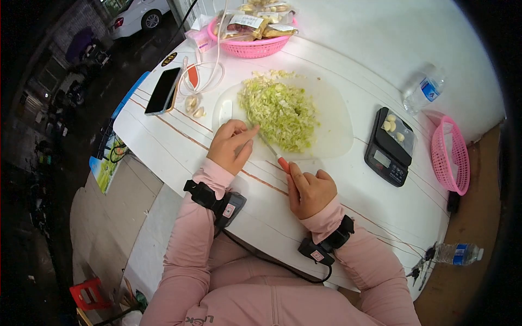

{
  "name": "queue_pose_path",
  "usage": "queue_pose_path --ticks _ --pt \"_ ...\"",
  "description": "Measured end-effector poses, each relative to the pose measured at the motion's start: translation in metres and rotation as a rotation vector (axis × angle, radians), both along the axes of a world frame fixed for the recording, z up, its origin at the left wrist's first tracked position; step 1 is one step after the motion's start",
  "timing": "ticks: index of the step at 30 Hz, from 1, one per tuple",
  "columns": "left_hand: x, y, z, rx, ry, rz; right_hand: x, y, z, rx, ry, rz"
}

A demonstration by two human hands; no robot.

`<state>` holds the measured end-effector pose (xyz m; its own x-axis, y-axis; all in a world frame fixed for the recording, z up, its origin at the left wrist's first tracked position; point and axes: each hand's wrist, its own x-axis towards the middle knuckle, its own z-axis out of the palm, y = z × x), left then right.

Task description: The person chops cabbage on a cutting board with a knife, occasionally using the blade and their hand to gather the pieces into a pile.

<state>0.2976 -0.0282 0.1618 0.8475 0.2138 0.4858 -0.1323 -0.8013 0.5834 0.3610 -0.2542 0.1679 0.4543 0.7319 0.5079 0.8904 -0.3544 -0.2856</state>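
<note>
A heap of finely chopped pale green cabbage lies on a translucent white cutting board. My right hand is wrapped round the red handle of a small knife, whose blade slants up and left to the heap's near edge. At the blade's far end is my left hand, its index finger stretched toward the metal and its thumb apart from the finger. The left fingertips are right beside the chopped cabbage, over the board's near left part.
Garlic cloves and a phone with a white cable lie left of the board. A black scale bearing peeled cloves is at right, near a pink basket and a bottle. Another pink basket holds food packets.
</note>
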Motion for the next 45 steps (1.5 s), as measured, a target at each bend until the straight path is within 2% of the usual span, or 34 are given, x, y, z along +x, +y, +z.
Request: queue_pose_path --ticks 6,9,11,15,20,24,30,33,35,37,38,40,45 --pt "0.000 -0.001 -0.001 0.016 0.024 0.049 -0.001 0.002 -0.004 -0.092 -0.053 -0.039" --pt "-0.001 0.000 -0.001 0.022 0.036 0.061 0.004 0.004 -0.007 -0.040 -0.058 -0.047" --pt "-0.001 0.000 0.000 0.007 0.054 0.066 0.008 0.005 -0.005 0.111 0.000 -0.002" --pt "-0.003 0.000 0.002 -0.020 0.000 0.041 0.003 0.000 0.010 0.152 0.002 0.025" --pt "-0.001 0.000 -0.002 -0.073 0.009 0.005 0.000 0.000 0.006 0.119 0.001 0.049" --pt "0.000 0.001 -0.005 0.028 0.017 0.025 0.001 0.003 -0.006 0.017 0.001 -0.010" --pt "-0.003 -0.003 0.004 -0.081 0.031 0.041 0.005 0.002 0.005 0.203 -0.049 0.013" --pt "-0.003 -0.002 0.002 -0.080 0.047 0.023 0.002 0.000 0.004 0.197 -0.026 0.038" --pt "-0.001 0.000 -0.003 -0.075 0.061 0.018 0.001 0.001 -0.001 0.094 0.002 0.036" --pt "0.003 0.002 -0.007 0.088 -0.012 0.001 0.002 0.003 -0.011 0.060 0.000 0.008" --pt "0.002 0.002 -0.006 0.089 -0.013 0.002 0.002 0.004 -0.013 0.028 -0.003 -0.020" --pt "-0.002 -0.001 -0.001 -0.051 0.041 0.027 0.005 0.004 -0.009 0.082 -0.033 -0.019" --pt "0.000 -0.006 0.006 -0.102 0.063 0.036 0.008 0.005 -0.007 0.191 -0.080 -0.062"
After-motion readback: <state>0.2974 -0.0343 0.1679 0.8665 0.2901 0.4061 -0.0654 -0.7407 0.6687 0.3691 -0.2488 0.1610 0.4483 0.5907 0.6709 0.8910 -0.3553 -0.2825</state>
